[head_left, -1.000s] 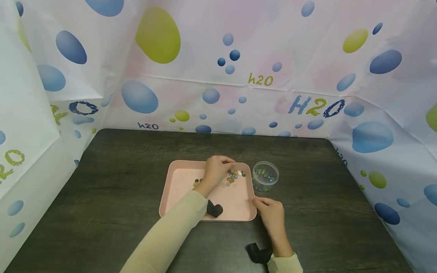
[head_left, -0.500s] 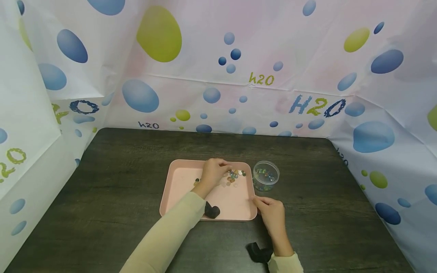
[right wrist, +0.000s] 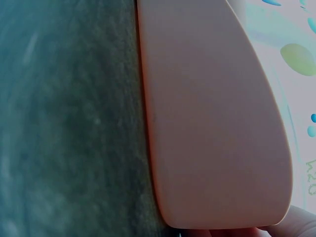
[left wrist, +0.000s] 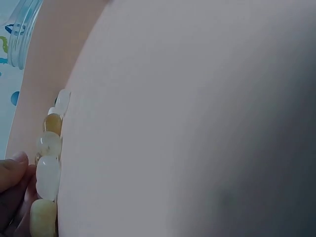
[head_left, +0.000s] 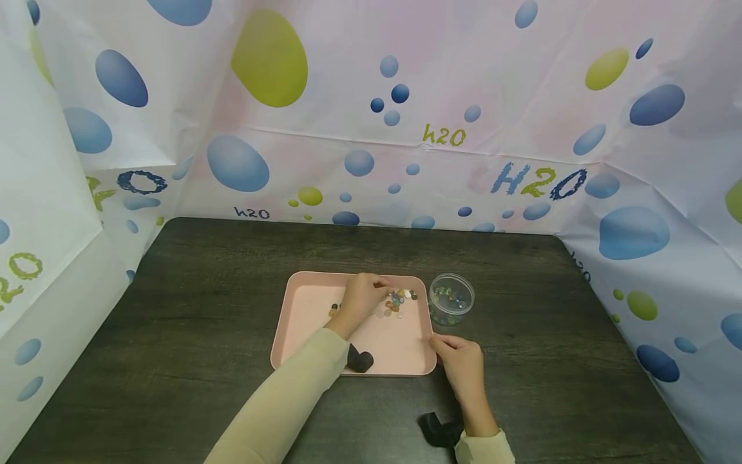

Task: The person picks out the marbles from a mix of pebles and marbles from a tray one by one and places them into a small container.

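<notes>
A pink tray (head_left: pixel 313 290) lies on the dark table. Polished stones (head_left: pixel 394 301) are gathered in its far right part, and a few more (head_left: pixel 333 310) show left of my left hand. My left hand (head_left: pixel 362 296) reaches over the tray, thumb and forefinger close together at the pile's left edge. In the left wrist view its fingertips (left wrist: pixel 17 165) are beside a row of white and yellow stones (left wrist: pixel 48 177); I cannot tell whether they pinch one. My right hand (head_left: pixel 460 361) grips the tray's right rim near the front corner, thumb on the rim.
A clear round jar (head_left: pixel 451 298) with glass marbles stands against the tray's right side. Black wrist-worn pieces (head_left: pixel 361 359) show at the left wrist and near the right wrist. A bubble-patterned sheet (head_left: pixel 359 116) hangs behind the table and along both sides.
My left hand has drawn back slightly left and nearer, from the far rim down to the pile's left edge. My right hand has stayed at the tray's rim.
</notes>
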Tool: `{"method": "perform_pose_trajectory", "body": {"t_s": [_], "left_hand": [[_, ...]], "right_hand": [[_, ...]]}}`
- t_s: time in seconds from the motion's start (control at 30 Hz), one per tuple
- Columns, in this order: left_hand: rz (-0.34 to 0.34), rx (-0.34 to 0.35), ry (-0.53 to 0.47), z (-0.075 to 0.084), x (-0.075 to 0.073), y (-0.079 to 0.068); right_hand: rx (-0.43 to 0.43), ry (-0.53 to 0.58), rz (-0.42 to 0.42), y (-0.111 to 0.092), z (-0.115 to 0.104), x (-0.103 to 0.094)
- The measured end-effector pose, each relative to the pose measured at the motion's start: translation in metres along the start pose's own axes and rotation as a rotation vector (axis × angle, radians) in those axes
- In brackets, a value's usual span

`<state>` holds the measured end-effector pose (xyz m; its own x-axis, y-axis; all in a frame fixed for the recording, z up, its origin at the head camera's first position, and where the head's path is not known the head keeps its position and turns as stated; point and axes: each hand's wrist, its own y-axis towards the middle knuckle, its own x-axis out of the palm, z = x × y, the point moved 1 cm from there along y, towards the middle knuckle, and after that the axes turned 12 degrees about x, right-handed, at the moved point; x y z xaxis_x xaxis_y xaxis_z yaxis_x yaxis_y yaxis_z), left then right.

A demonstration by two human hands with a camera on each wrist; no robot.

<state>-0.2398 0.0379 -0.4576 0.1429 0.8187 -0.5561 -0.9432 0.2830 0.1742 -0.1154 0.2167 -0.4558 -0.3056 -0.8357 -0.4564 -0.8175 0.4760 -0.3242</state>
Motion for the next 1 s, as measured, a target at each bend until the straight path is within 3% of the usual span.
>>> {"method": "perform_pose_trajectory", "body": {"t_s": [0.37, 0.73, 1.0], "left_hand": [[-0.052, 0.051, -0.033, -0.0009, -0.0011, -0.001], [-0.124, 0.03, -0.032, -0.0005, 0.0005, 0.0018], [-0.11, 0.043, -0.028, 0.0005, 0.0004, 0.0023]], "right_hand": [[0.003, -0.012, -0.005, -0.0014, -0.0025, -0.0002], [0.013, 0.011, -0.007, -0.0009, -0.0033, -0.0003], [0.011, 0.004, -0.006, -0.0007, -0.0036, -0.0006]]}}
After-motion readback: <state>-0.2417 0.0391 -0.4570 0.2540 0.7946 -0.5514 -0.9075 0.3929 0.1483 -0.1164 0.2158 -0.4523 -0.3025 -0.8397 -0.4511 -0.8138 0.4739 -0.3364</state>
